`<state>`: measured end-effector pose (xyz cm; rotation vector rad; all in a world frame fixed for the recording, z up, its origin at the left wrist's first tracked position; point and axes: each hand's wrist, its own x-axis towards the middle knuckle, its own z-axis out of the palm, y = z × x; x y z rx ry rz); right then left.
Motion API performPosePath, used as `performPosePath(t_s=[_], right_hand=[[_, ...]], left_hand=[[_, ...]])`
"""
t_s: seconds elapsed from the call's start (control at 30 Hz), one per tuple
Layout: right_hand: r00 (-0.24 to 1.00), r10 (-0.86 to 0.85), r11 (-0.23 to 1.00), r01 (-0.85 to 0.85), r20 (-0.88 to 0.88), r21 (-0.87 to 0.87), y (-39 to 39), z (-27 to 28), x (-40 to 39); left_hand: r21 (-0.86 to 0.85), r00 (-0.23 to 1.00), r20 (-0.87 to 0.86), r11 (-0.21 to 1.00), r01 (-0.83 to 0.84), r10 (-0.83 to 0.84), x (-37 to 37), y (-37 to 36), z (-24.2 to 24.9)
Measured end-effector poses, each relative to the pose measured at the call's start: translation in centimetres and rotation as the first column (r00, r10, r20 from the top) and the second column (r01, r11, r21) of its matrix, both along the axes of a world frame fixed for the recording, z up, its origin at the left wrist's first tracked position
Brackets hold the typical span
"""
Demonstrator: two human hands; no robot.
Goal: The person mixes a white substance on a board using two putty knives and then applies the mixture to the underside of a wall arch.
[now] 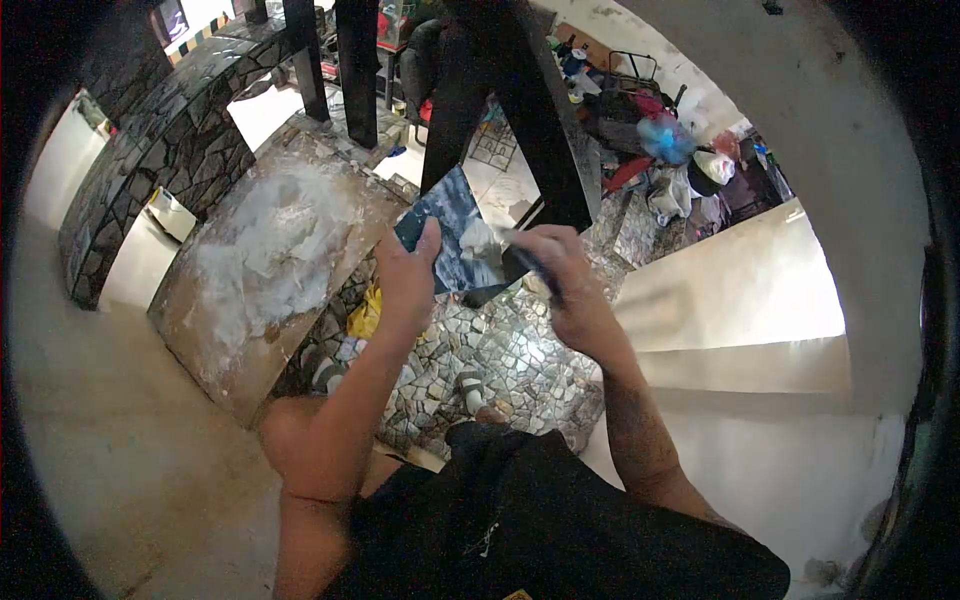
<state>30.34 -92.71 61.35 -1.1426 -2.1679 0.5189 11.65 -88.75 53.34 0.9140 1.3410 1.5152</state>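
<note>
My left hand (405,270) grips the near-left edge of a flat dark board (445,215), its thumb lying on top. White paste is smeared over the board, and a thicker lump of white paste (480,240) sits near its right side. Just to the right, my right hand (570,285) is closed around a dark flat tool (532,262). The tool is blurred and partly covered by the fingers, so its exact kind does not show. It is close to the paste; whether it touches cannot be made out.
Left stands a large brown sheet (235,370) bearing a spread heap of white material (275,230). A yellow bag (365,312) lies on the stone-patterned floor (520,355). Dark posts (545,120) rise ahead. Bags and clutter (670,150) fill the back right, and a pale ledge (740,290) is at right.
</note>
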Motion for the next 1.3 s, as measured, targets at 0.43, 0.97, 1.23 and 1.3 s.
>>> performPosePath(t_s=[0.43, 0.97, 1.23, 1.3], right_hand=[[0.896, 0.377, 0.857, -0.433, -0.234, -0.278, 0.3, -6.8, 1.9], [0.226, -0.787, 0.293, -0.681, 0.574, 0.671, 16.6, 31.7, -1.7], [0.157, -0.696, 0.346, -0.782, 0.701, 0.518, 24.6, 30.9, -6.6], [0.09, -0.75, 0.354, -0.783, 0.656, 0.512, 25.5, 29.8, -7.3]], left_hand=[[-0.076, 0.99, 0.001, 0.988, -0.138, 0.138, -5.2, 1.2, -0.9], [-0.023, 0.8, 0.592, 0.991, 0.134, -0.095, -6.7, -1.1, 1.9], [-0.133, 0.793, 0.593, 0.954, 0.27, -0.142, -6.4, -1.5, 0.7], [-0.098, 0.776, 0.615, 0.963, 0.25, -0.139, -5.8, -1.5, 0.8]])
